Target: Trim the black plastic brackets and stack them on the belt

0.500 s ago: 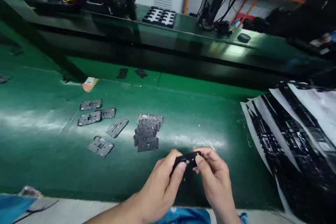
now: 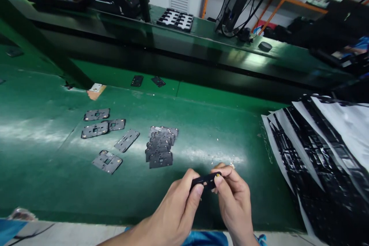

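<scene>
A small black plastic part (image 2: pixel 206 181) is held above the green table's front area, tilted nearly edge-on, with a tiny yellow spot at its right end. My left hand (image 2: pixel 180 203) grips its left end between thumb and fingers. At the right end, my right hand (image 2: pixel 234 196) pinches it, the thumb beside the yellow spot. Left of my hands, an overlapping stack of dark grey plates (image 2: pixel 160 148) lies on the green table (image 2: pixel 201 123). Farther left are several loose grey plates (image 2: pixel 107 162). The underside of the held part is hidden.
Layered sheets with black parts (image 2: pixel 323 157) are piled at the right. Two dark pieces (image 2: pixel 137 81) lie near the table's back. A raised green shelf (image 2: pixel 201 30) crosses behind, carrying a black-and-white tray (image 2: pixel 175 19) and cables. A dark post (image 2: pixel 54 50) stands at the left.
The black part is turned slightly and sits a little lower in view, still in both hands. The whole view has shifted slightly; the plates lie as before.
</scene>
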### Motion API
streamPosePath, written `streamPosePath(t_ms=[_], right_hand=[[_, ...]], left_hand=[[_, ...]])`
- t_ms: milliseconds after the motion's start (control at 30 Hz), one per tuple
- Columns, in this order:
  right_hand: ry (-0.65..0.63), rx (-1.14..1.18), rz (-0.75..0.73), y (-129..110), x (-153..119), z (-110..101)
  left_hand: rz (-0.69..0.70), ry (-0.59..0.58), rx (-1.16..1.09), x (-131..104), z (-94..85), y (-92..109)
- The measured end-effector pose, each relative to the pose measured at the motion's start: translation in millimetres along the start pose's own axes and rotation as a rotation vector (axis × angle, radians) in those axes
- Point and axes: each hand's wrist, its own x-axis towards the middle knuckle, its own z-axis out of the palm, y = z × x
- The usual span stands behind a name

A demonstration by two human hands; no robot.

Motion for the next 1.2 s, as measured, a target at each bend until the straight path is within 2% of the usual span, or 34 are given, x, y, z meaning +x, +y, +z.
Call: streamPosePath(t_ms=[200, 400, 567, 667, 767, 833, 1000, 1133, 1200], right_hand=[[-0.031, -0.021, 0.021, -0.7, -1.0, -1.4], [-0.051, 0.067, 0.034, -1.1, -1.0, 3.2], [0.007, 0.094, 0.041, 4.5, -2.0, 5.7], [0.002, 0.054, 0.116, 5.1, -1.6, 2.9], [-0.076, -0.022, 0.221, -0.2, -0.3, -1.3], [-0.121, -0.057, 0.247, -6.1, 0.7, -2.7], [-0.197, -0.106, 0.228, -22.5, 5.6, -2.9], [-0.304, -0.192, 0.216, -31.4, 10.9, -5.0], [-0.314, -0.238, 0.201, -33.0, 13.5, -4.2]], left_hand=[[0.013, 0.007, 0.048, -2.0, -0.5, -1.3], [0.065, 0.027, 0.207, -5.6, 1.1, -5.8], [0.157, 0.079, 0.243, -7.4, 9.2, -12.2], [0.071, 0.078, 0.21, -8.0, 9.2, -10.1], [-0.085, 0.043, 0.097, -8.4, 6.7, -6.7], [-0.135, 0.031, 0.009, -8.7, 6.0, -6.4], [-0.16, 0.075, -0.036, -8.1, 5.3, -9.4], [-0.127, 0.083, -0.007, -5.0, 0.2, -8.8], [-0.106, 0.075, 0.001, -3.1, -2.4, -8.9]])
